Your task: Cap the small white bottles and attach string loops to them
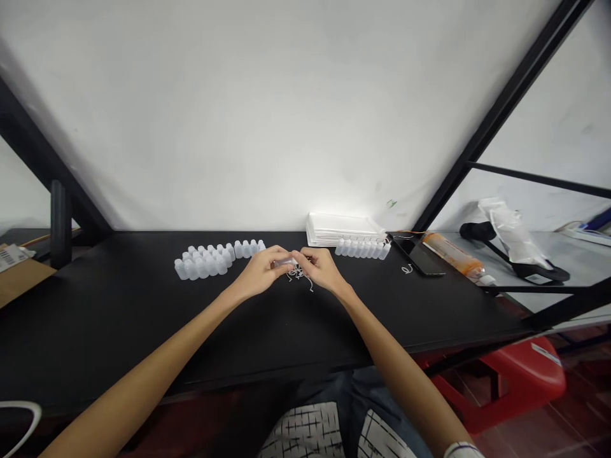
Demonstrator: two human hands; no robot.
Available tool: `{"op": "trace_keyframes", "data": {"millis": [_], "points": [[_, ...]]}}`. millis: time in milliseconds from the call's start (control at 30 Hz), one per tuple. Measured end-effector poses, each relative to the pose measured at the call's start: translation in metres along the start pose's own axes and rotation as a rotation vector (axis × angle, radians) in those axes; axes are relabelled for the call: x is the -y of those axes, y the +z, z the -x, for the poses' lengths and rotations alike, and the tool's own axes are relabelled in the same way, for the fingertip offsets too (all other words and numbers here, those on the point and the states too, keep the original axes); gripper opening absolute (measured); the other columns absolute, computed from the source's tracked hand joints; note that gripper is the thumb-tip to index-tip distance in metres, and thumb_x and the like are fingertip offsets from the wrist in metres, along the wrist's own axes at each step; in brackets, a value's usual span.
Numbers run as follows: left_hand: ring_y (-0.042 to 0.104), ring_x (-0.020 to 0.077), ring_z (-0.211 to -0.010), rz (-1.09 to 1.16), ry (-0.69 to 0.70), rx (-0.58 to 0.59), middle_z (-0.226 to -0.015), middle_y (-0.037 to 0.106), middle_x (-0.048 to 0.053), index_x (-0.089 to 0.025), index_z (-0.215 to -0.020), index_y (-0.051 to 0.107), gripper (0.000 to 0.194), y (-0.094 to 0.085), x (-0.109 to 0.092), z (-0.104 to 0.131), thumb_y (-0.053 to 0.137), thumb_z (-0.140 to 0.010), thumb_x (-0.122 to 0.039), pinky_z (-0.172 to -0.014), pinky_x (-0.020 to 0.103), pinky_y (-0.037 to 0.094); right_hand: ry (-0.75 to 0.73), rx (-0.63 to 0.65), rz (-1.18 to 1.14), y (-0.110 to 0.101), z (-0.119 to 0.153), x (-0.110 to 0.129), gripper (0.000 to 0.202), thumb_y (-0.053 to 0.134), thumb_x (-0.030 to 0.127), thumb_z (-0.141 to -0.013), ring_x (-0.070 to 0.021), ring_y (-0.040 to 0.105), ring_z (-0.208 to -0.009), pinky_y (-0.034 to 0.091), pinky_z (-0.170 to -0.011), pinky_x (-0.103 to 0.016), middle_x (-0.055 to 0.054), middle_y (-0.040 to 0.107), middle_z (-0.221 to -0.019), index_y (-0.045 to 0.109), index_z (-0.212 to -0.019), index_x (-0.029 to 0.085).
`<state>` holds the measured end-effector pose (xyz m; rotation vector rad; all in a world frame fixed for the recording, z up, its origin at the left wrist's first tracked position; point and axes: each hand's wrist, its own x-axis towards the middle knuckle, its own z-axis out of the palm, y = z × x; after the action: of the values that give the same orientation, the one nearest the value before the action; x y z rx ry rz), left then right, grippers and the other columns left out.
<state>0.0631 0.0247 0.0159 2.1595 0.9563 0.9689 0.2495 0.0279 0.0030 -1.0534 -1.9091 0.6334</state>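
A small translucent plastic bottle lies sideways between my two hands, just above the table. My left hand is closed around its body. At the bottle's other end, my right hand is closed, thumb and fingers pinched together, covering the tip. Below the hands is a loose pile of thin white strings. To the left stand several upright bottles in rows, with another short row beside them. On the right, a row of bottles has thin white strings at their tops.
Behind the right-hand row is a stack of white trays or sheets. A dark phone, a curled white string and an orange-labelled package lie rightward. The black table backs onto a wall; a red stool stands below.
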Motion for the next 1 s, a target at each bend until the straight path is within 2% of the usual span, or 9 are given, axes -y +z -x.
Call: {"op": "trace_keyframes", "data": {"millis": [167, 300, 367, 433, 533, 633, 833, 1000], "points": [[0.053, 0.0137, -0.067, 0.18, -0.087, 0.027, -0.088, 0.063, 0.004, -0.019, -0.098, 0.071, 0.028, -0.005, 0.0, -0.001, 0.062, -0.086, -0.042, -0.061, 0.03, 0.044, 0.037, -0.032, -0.14, 0.002, -0.002, -0.003, 0.051, 0.046, 0.061, -0.091, -0.011, 0.05, -0.051, 0.04, -0.053, -0.024, 0.002, 0.052, -0.056, 0.055, -0.066, 0.018], [0.049, 0.0132, -0.062, 0.632, -0.217, 0.058, -0.074, 0.059, 0.004, -0.014, -0.092, 0.067, 0.023, -0.005, -0.005, -0.003, 0.06, -0.085, -0.036, -0.059, 0.029, 0.042, 0.121, -0.131, -0.32, -0.002, -0.005, -0.007, 0.057, 0.04, 0.067, -0.091, -0.0093, 0.05, -0.044, 0.038, -0.043, -0.022, 0.001, 0.054, -0.057, 0.059, -0.071, 0.017], [0.047, 0.0132, -0.063, 0.868, -0.258, 0.008, -0.077, 0.058, 0.007, -0.013, -0.082, 0.063, 0.017, -0.005, -0.007, -0.003, 0.055, -0.084, -0.028, -0.056, 0.029, 0.04, 0.141, -0.105, -0.374, -0.002, -0.005, -0.007, 0.052, 0.044, 0.065, -0.09, -0.0096, 0.054, -0.045, 0.036, -0.039, -0.021, 0.0, 0.057, -0.062, 0.061, -0.079, 0.017], [0.045, 0.0128, -0.062, 1.008, -0.292, -0.058, -0.081, 0.056, 0.008, -0.014, -0.074, 0.058, 0.015, -0.005, -0.01, -0.004, 0.049, -0.081, -0.023, -0.054, 0.029, 0.039, 0.151, -0.024, -0.398, 0.0, -0.005, -0.005, 0.044, 0.052, 0.061, -0.087, -0.0102, 0.058, -0.049, 0.037, -0.038, -0.019, -0.001, 0.06, -0.068, 0.062, -0.086, 0.018], [0.041, 0.0129, -0.059, 1.118, -0.351, -0.14, -0.077, 0.051, 0.008, -0.015, -0.07, 0.053, 0.014, -0.007, -0.013, -0.003, 0.044, -0.078, -0.022, -0.052, 0.029, 0.038, 0.158, 0.091, -0.441, 0.005, -0.003, 0.001, 0.037, 0.06, 0.054, -0.084, -0.0111, 0.062, -0.052, 0.042, -0.04, -0.019, -0.001, 0.064, -0.074, 0.062, -0.091, 0.018], [0.039, 0.0135, -0.058, 1.211, -0.392, -0.167, -0.071, 0.045, 0.006, -0.016, -0.069, 0.052, 0.014, -0.008, -0.014, -0.002, 0.042, -0.074, -0.025, -0.051, 0.03, 0.038, 0.158, 0.128, -0.514, 0.009, -0.003, 0.007, 0.037, 0.066, 0.05, -0.08, -0.0127, 0.064, -0.055, 0.045, -0.041, -0.02, -0.002, 0.065, -0.077, 0.063, -0.095, 0.017], [0.037, 0.0142, -0.056, 1.249, -0.372, -0.127, -0.067, 0.041, 0.005, -0.018, -0.065, 0.048, 0.015, -0.007, -0.015, 0.0, 0.043, -0.073, -0.029, -0.051, 0.031, 0.038, 0.129, 0.111, -0.554, 0.012, -0.002, 0.01, 0.036, 0.07, 0.048, -0.077, -0.0132, 0.064, -0.056, 0.046, -0.043, -0.023, -0.003, 0.065, -0.08, 0.064, -0.094, 0.017], [0.038, 0.0141, -0.058, 1.292, -0.351, -0.075, -0.071, 0.043, 0.006, -0.016, -0.066, 0.051, 0.014, -0.003, -0.013, 0.0, 0.045, -0.071, -0.027, -0.051, 0.029, 0.036, 0.1, 0.026, -0.541, 0.014, -0.003, 0.006, 0.032, 0.072, 0.046, -0.076, -0.0118, 0.061, -0.053, 0.044, -0.042, -0.022, -0.002, 0.065, -0.074, 0.064, -0.086, 0.017]]}}
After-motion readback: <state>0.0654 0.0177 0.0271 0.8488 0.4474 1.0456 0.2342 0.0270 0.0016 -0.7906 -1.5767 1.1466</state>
